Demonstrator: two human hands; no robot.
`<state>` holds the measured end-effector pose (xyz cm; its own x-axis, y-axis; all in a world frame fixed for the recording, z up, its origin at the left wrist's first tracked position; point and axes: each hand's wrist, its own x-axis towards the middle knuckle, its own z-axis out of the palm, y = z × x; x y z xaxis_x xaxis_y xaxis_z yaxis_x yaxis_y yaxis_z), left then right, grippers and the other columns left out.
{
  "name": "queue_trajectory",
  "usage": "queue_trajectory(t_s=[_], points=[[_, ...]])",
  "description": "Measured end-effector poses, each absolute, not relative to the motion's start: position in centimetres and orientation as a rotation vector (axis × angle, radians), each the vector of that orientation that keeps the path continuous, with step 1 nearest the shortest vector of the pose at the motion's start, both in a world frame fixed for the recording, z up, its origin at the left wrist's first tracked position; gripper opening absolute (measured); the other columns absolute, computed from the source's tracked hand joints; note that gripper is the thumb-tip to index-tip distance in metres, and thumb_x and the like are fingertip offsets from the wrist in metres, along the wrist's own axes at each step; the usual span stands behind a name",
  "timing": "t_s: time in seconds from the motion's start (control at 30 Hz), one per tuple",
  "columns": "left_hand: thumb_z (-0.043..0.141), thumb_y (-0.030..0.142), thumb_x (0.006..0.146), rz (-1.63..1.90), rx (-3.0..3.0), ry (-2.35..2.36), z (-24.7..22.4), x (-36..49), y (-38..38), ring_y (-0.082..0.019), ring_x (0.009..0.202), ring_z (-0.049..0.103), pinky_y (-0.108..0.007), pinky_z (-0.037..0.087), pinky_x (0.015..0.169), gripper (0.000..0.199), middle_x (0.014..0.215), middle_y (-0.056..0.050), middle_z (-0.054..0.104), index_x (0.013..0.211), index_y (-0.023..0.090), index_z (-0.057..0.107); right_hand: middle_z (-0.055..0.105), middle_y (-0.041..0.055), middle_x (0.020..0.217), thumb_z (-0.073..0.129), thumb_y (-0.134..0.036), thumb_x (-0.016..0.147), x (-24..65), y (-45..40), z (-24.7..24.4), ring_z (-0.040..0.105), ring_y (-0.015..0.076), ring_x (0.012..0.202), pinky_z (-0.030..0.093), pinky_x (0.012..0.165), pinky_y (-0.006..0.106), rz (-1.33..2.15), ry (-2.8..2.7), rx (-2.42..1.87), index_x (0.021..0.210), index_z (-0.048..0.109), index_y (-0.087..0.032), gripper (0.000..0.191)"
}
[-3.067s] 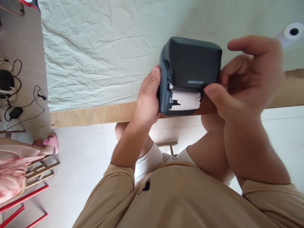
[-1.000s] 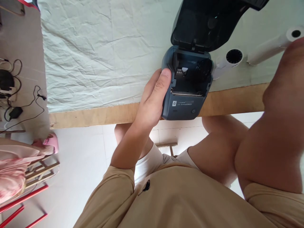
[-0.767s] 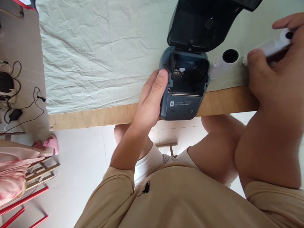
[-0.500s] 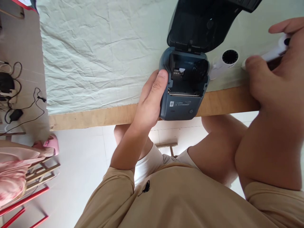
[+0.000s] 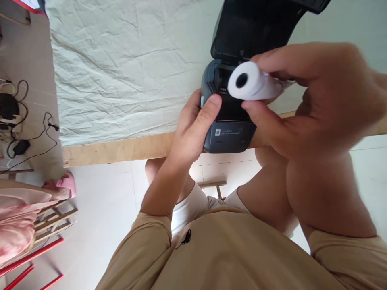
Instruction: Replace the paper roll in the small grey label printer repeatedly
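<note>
A dark blue label printer [image 5: 229, 137] stands at the table's front edge with its black lid [image 5: 250, 30] swung up and back. My left hand [image 5: 196, 125] grips the printer's left side, the thumb on its rim. My right hand [image 5: 320, 96] pinches a white paper roll [image 5: 256, 82] between thumb and fingers. The roll is over the right part of the printer's open compartment, its hollow core end facing left. It hides much of the compartment; whether it touches the printer I cannot tell.
A wrinkled pale green cloth [image 5: 127, 72] covers the table, leaving a bare wooden edge [image 5: 121, 150] in front. Black cables and an adapter [image 5: 21, 147] lie at far left. Below them, a person in pink clothing [image 5: 18, 217] sits by a wooden chair [image 5: 56, 217].
My right hand has come left from the table's right side, bringing the white paper roll over the printer. My left thumb has slid slightly inward over the printer's rim.
</note>
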<state>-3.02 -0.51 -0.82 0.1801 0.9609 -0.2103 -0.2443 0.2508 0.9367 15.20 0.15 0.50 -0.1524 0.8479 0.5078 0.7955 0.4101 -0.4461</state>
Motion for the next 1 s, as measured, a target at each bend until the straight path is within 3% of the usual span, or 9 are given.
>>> queue_trajectory(t_s=[0.1, 0.17, 0.27, 0.4, 0.6, 0.7, 0.87, 1.0], points=[[0.066, 0.059, 0.094, 1.082, 0.913, 0.989, -1.4, -2.8, -0.5, -0.023, 0.102, 0.067, -0.035, 0.05, 0.089, 0.032, 0.098, -0.003, 0.066, 0.098, 0.027, 0.068, 0.078, -0.0053, 0.102, 0.065, -0.031, 0.094, 14.6, 0.7, 1.0, 0.075, 0.0158, 0.085, 0.058, 0.081, 0.034, 0.001, -1.998, -1.298, 0.104, 0.07, -0.029, 0.011], [0.067, 0.061, 0.092, 1.108, 0.901, 0.992, -1.8, -2.6, -0.5, -0.023, 0.101, 0.067, -0.035, 0.05, 0.086, 0.036, 0.096, -0.003, 0.066, 0.096, 0.026, 0.068, 0.079, -0.0037, 0.106, 0.066, -0.028, 0.094, 14.8, 0.9, 0.7, 0.078, 0.0188, 0.092, 0.06, 0.085, 0.035, 0.03, -2.021, -1.255, 0.102, 0.07, -0.027, 0.009], [0.07, 0.067, 0.087, 1.132, 0.892, 1.012, -2.2, -2.5, -0.3, -0.026, 0.102, 0.068, -0.035, 0.052, 0.084, 0.04, 0.093, -0.004, 0.069, 0.092, 0.028, 0.071, 0.079, -0.0032, 0.106, 0.066, -0.023, 0.094, 15.0, 0.9, 0.0, 0.078, 0.0209, 0.104, 0.06, 0.091, 0.036, 0.045, -2.0, -1.2, 0.101, 0.072, -0.027, 0.01], [0.068, 0.07, 0.087, 1.11, 0.922, 1.015, -2.3, -2.6, -0.2, -0.028, 0.106, 0.069, -0.035, 0.054, 0.084, 0.041, 0.092, -0.004, 0.072, 0.093, 0.03, 0.072, 0.08, -0.004, 0.105, 0.061, -0.024, 0.098, 14.6, 1.1, -0.1, 0.077, 0.0178, 0.105, 0.058, 0.09, 0.033, 0.016, -2.019, -1.242, 0.1, 0.074, -0.029, 0.014], [0.068, 0.07, 0.087, 1.103, 0.906, 1.01, -2.5, -2.7, -0.2, -0.027, 0.106, 0.069, -0.035, 0.055, 0.085, 0.041, 0.098, -0.004, 0.074, 0.096, 0.03, 0.073, 0.079, -0.0024, 0.094, 0.06, -0.03, 0.098, 14.5, 1.8, 0.5, 0.072, 0.0176, 0.085, 0.052, 0.075, 0.035, -0.024, -2.076, -1.329, 0.087, 0.075, -0.029, 0.018], [0.066, 0.072, 0.087, 1.095, 0.916, 1.017, -2.7, -2.8, -0.1, -0.026, 0.104, 0.069, -0.034, 0.055, 0.082, 0.043, 0.097, -0.004, 0.073, 0.097, 0.031, 0.073, 0.077, -0.0019, 0.088, 0.055, -0.027, 0.099, 14.5, 1.6, 0.4, 0.073, 0.0185, 0.086, 0.05, 0.076, 0.036, -0.088, -2.067, -1.362, 0.088, 0.073, -0.028, 0.021], [0.063, 0.066, 0.093, 1.105, 0.927, 0.953, -2.6, -2.9, -0.3, -0.018, 0.091, 0.064, -0.03, 0.051, 0.077, 0.041, 0.093, -0.003, 0.066, 0.097, 0.026, 0.069, 0.071, -0.0069, 0.078, 0.062, -0.022, 0.092, 14.9, 0.8, -1.2, 0.069, 0.0133, 0.072, 0.045, 0.067, 0.034, -0.245, -1.889, -0.921, 0.099, 0.067, -0.029, 0.011], [0.062, 0.061, 0.097, 1.132, 0.95, 0.956, -2.5, -2.8, -0.5, -0.014, 0.085, 0.061, -0.028, 0.049, 0.074, 0.038, 0.09, -0.002, 0.061, 0.097, 0.024, 0.066, 0.071, -0.0084, 0.077, 0.071, -0.011, 0.086, 15.0, 0.0, -2.5, 0.07, 0.0105, 0.071, 0.042, 0.062, 0.033, -0.184, -1.941, -0.704, 0.1, 0.064, -0.024, 0.02]])
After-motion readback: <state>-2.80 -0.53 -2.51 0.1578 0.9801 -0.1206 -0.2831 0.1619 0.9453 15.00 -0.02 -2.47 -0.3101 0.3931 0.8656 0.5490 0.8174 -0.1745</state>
